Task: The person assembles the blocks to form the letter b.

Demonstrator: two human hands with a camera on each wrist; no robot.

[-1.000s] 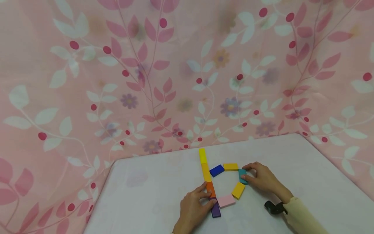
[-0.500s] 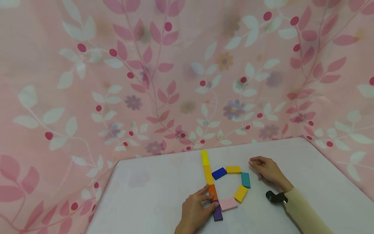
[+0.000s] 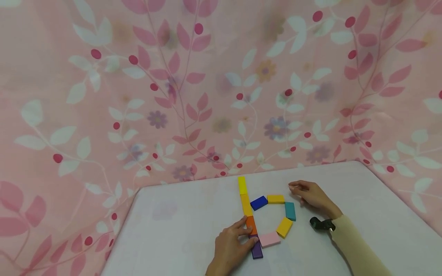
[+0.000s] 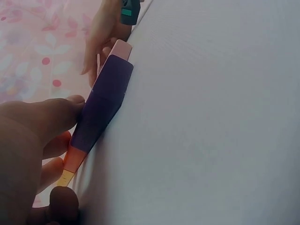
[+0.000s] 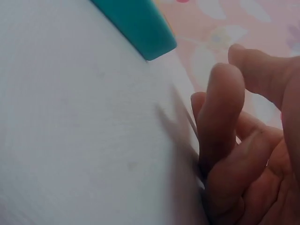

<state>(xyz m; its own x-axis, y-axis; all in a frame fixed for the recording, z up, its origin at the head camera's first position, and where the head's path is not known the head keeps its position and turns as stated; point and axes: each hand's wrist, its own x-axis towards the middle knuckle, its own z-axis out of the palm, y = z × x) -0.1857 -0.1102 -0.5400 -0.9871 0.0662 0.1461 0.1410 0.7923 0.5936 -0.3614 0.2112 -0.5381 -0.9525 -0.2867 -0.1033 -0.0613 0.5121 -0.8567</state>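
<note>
On the white table lie flat coloured blocks: a slanted column of a bright yellow block [image 3: 243, 185], a yellow-orange block [image 3: 246, 205], an orange block [image 3: 252, 227] and a purple block [image 3: 257, 251]. Right of it curves a chain of a blue block [image 3: 259, 202], a yellow block [image 3: 276, 199], a teal block [image 3: 290, 211], another yellow block [image 3: 284, 227] and a pink block [image 3: 269, 240]. My left hand [image 3: 230, 244] rests at the column's lower end, thumb touching the purple block and fingertips at the orange one. My right hand [image 3: 313, 196], holding nothing, hovers beyond the teal block, fingers loosely bent.
The table [image 3: 165, 230] is covered in white, its far edge close behind the bright yellow block. A pink floral curtain [image 3: 207, 96] hangs behind and at both sides. A black device [image 3: 321, 224] is strapped on the right wrist by the cream sleeve.
My right hand has let go of the teal block and moved up and away from it. Its fingers have since drifted slightly left. The left hand stays at the orange and purple blocks.
</note>
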